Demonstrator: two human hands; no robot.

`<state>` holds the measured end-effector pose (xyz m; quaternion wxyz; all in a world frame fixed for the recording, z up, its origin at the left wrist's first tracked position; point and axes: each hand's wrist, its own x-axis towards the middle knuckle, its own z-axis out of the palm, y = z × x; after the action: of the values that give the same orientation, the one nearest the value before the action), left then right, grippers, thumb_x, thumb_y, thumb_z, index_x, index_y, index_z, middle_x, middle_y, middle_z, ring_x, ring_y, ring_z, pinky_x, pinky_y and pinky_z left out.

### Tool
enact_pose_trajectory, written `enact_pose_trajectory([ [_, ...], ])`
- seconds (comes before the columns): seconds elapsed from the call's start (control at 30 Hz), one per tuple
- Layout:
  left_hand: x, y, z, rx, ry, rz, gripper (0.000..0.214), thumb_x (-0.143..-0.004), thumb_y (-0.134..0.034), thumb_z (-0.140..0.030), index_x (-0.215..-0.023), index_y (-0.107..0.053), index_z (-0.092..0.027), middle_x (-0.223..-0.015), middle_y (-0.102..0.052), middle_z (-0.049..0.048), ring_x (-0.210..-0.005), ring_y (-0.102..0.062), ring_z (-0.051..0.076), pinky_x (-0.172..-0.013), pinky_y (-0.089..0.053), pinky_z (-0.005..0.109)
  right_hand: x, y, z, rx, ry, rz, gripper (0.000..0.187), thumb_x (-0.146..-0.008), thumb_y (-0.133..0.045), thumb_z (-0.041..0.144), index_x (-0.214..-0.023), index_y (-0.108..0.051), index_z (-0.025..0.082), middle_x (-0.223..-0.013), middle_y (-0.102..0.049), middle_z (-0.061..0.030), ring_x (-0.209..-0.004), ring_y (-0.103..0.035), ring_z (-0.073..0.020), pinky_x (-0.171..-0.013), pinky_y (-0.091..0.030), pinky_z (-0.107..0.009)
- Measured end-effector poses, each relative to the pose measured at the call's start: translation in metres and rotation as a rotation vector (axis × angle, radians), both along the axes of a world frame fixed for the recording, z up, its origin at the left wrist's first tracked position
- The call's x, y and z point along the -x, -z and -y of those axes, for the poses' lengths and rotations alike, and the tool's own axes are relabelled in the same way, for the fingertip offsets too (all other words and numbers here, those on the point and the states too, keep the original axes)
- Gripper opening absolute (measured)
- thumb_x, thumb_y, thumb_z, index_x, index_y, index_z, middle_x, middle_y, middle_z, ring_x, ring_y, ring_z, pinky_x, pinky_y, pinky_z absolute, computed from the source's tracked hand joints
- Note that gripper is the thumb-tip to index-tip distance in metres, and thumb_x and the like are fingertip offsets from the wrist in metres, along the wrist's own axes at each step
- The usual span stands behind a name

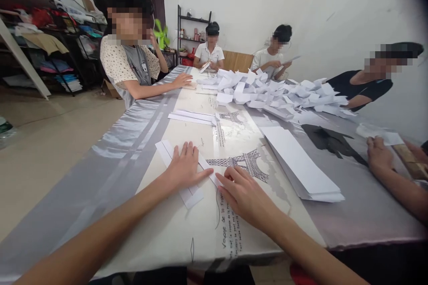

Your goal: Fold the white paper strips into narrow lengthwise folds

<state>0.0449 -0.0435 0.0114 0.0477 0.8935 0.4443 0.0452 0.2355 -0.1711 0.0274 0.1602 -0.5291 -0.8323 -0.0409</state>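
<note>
A white sheet of paper, folded in long strips, lies slantwise on the tablecloth before me. My left hand rests flat across it, fingers stretched out and thumb pointing right. Close to that thumb, a narrow flap of the same paper sticks out to the right. My right hand has its index finger and thumb at the end of this flap, which appears to lie between them; its other fingers are curled. Part of the paper is hidden beneath my left hand.
A folded paper strip lies farther up the table. On the right is a stack of white sheets, with a large heap of folded papers behind it. Several people sit around the table; a co-worker's hand is at the right edge.
</note>
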Motion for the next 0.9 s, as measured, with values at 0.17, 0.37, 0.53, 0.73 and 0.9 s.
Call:
enact_pose_trajectory([
  [0.17,-0.002,0.007,-0.002,-0.020,-0.002,0.025,0.095,-0.091,-0.032,-0.076,-0.149,-0.037,-0.002,-0.162,-0.025,0.0299,-0.152,-0.018,0.044,-0.120,-0.015,0.062,0.007,0.024,-0.002,-0.059,0.033,-0.004,0.033,-0.101,-0.040,0.011,-0.126,-0.062,0.009,-0.092,-0.058,-0.0112,-0.084,-0.054,-0.0248,-0.073,-0.052,-0.041],
  [0.37,-0.005,0.005,-0.004,-0.021,-0.047,0.085,0.077,-0.093,-0.038,-0.070,-0.138,-0.046,-0.008,-0.154,-0.041,0.0276,-0.148,-0.028,0.042,-0.116,-0.019,0.065,0.004,0.025,0.005,-0.027,0.063,-0.065,0.034,-0.102,-0.040,0.013,-0.128,-0.062,0.012,-0.091,-0.055,-0.0095,-0.082,-0.053,-0.0233,-0.073,-0.051,-0.039],
  [0.53,0.000,0.002,-0.018,-0.102,-0.058,0.185,0.037,-0.100,-0.038,-0.049,-0.115,-0.054,-0.018,-0.122,-0.063,0.0150,-0.119,-0.054,0.033,-0.110,-0.028,0.060,0.003,0.027,0.012,-0.039,0.090,-0.045,0.036,-0.103,-0.038,0.014,-0.129,-0.061,0.017,-0.089,-0.057,-0.0087,-0.080,-0.054,-0.0234,-0.072,-0.052,-0.040],
  [0.73,0.003,0.004,-0.027,-0.179,-0.044,0.177,0.028,-0.102,-0.039,-0.038,-0.113,-0.055,-0.017,-0.115,-0.062,0.0126,-0.109,-0.056,0.031,-0.107,-0.030,0.056,-0.003,0.030,0.034,-0.068,0.135,-0.085,0.033,-0.103,-0.039,0.017,-0.122,-0.066,0.017,-0.088,-0.058,-0.0097,-0.077,-0.057,-0.0232,-0.068,-0.053,-0.040],
  [0.9,0.005,0.006,-0.027,-0.242,-0.037,0.135,0.032,-0.102,-0.032,-0.024,-0.118,-0.059,-0.018,-0.117,-0.061,0.0132,-0.107,-0.056,0.029,-0.106,-0.032,0.054,-0.008,0.030,0.039,0.024,0.212,-0.239,0.023,-0.101,-0.048,0.025,-0.115,-0.066,0.022,-0.109,-0.060,-0.0117,-0.080,-0.063,-0.0218,-0.063,-0.056,-0.036],
])
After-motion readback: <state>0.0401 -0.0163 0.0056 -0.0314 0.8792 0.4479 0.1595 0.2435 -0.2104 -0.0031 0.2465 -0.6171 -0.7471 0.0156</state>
